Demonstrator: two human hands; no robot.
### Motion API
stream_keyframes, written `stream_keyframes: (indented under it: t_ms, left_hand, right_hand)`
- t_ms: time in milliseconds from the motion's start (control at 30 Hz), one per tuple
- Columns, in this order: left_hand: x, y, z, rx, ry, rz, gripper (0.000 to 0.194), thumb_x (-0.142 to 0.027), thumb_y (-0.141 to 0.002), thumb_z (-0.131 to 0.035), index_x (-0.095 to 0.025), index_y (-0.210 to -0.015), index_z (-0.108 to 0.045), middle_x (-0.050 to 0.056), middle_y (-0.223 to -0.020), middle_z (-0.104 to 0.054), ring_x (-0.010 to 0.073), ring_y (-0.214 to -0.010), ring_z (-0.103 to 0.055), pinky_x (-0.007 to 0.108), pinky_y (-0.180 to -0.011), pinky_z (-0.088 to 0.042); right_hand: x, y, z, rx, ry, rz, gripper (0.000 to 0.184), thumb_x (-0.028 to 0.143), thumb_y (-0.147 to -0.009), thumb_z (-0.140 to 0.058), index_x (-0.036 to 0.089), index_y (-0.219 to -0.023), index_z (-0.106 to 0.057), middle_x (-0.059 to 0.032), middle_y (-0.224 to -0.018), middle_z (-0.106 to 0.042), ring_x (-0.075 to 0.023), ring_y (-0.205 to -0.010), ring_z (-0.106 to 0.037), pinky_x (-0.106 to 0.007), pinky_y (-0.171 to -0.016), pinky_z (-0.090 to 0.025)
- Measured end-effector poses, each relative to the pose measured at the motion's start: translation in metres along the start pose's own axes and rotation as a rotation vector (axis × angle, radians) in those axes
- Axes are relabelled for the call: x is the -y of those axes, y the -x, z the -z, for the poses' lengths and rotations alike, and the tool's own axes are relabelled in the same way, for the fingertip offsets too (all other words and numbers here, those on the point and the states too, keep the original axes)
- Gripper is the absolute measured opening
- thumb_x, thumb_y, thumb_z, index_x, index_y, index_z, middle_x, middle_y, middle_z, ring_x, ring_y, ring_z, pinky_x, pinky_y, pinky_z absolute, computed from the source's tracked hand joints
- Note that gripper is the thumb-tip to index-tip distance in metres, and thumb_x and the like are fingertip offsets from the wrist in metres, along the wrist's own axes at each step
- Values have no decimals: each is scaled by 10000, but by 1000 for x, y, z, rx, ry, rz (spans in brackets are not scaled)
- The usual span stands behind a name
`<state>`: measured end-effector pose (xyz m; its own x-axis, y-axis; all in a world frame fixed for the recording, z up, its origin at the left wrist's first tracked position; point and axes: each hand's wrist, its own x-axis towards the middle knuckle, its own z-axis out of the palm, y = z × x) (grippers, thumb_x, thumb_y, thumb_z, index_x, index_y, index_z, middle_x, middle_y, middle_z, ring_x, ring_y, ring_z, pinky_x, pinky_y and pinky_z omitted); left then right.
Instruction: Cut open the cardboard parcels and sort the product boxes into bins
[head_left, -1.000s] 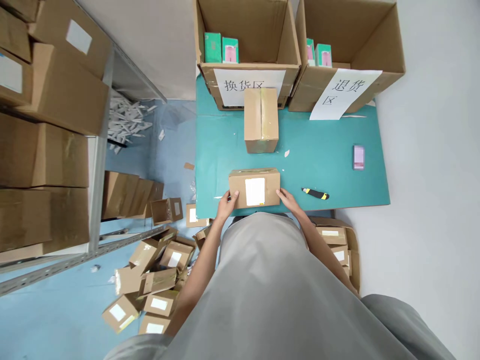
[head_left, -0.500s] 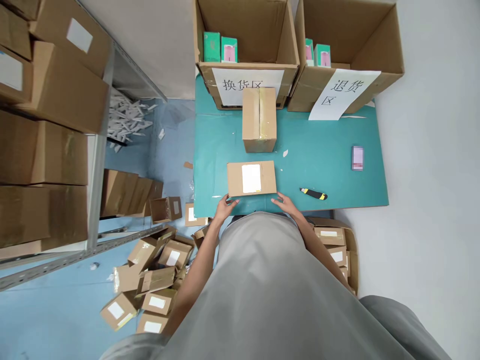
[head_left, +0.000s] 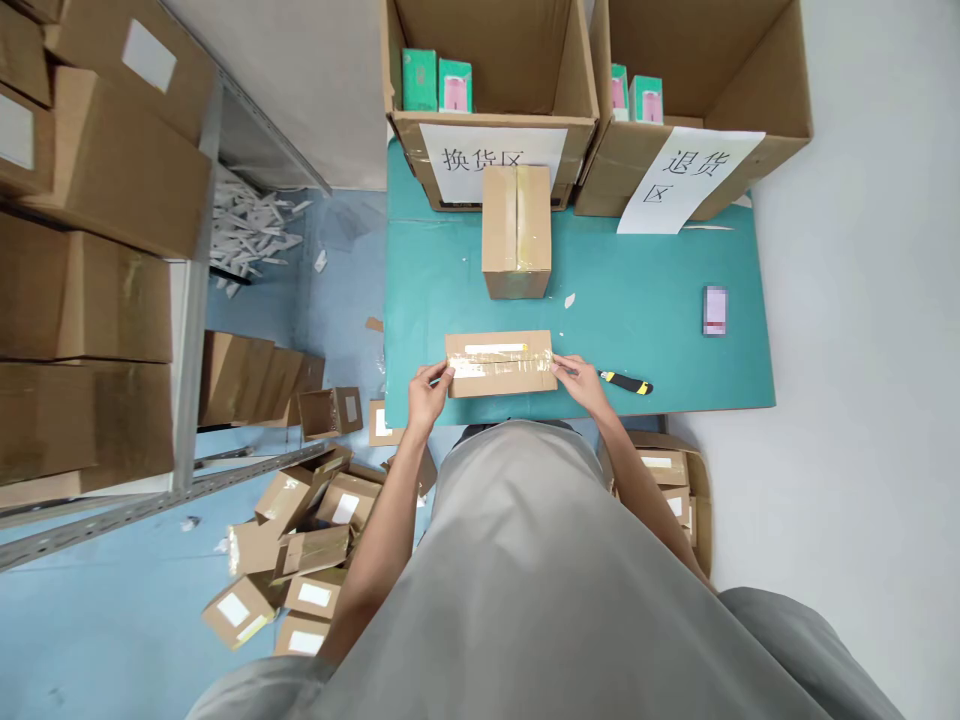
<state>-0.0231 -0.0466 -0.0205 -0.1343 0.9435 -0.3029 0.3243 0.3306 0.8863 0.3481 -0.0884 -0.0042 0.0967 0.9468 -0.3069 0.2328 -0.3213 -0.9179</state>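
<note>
A small cardboard box is held at its two short ends near the front of the teal table. Clear tape runs along the seam facing me, and a white label strip lies above it. The fingers of my left hand are closed at the box's left end. At the right end, my right hand pinches the box's edge. Just right of that hand lies a black and yellow utility knife. Whether the box's underside touches the table I cannot tell.
A taped carton stands behind the held box. Two large open cartons, the left one and the right one, hold green boxes and carry paper signs. A phone-like object lies at right. Shelved boxes and piled floor boxes are left.
The small box has turned: its large white label faced up before, and now a taped seam shows. Both hands have moved from its front corners up to its ends and closed on it.
</note>
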Motion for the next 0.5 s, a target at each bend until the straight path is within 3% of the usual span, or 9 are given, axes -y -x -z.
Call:
stream_keyframes:
  t_ms: [100, 267, 400, 500]
  left_hand:
    - [7, 5, 2, 17, 4, 104, 510, -603, -931, -780, -161, -1174, -850, 169, -1278, -816, 339, -1233, -777, 495, -1179, -615]
    - [28, 21, 3, 44, 23, 230, 576, -613, -1018, -566, -144, -1235, -820, 197, -1296, -840, 339, -1268, -785, 521, -1115, -649]
    - [38, 30, 1, 91, -9, 269, 467, -491, -877, -723, -153, -1180, -832, 194, -1252, -856, 355, -1214, -795, 574, -1147, -626]
    - [42, 34, -5, 155, -15, 263, 452, -355, -746, -796, -165, -1154, -843, 162, -1185, -871, 345, -1125, -811, 569, -1125, -639]
  right_hand:
    - [0, 8, 2, 34, 50, -29, 557, 727, -955, -773, 270, -1233, -929, -109, -1315, -860, -369, -1274, -778, -537, -1159, -639]
    - [-20, 24, 9, 58, 45, -136, 447, 622, -983, -751, 271, -1195, -928, -88, -1374, -857, -375, -1355, -769, -565, -1254, -572]
    - [-35, 31, 6, 83, 72, -207, 362, 463, -904, -810, 247, -1172, -923, -119, -1322, -871, -379, -1253, -817, -610, -1218, -589]
    - [-40, 33, -4, 145, 69, -224, 407, 400, -817, -849, 234, -1183, -915, -102, -1239, -894, -353, -1123, -849, -610, -1145, -633]
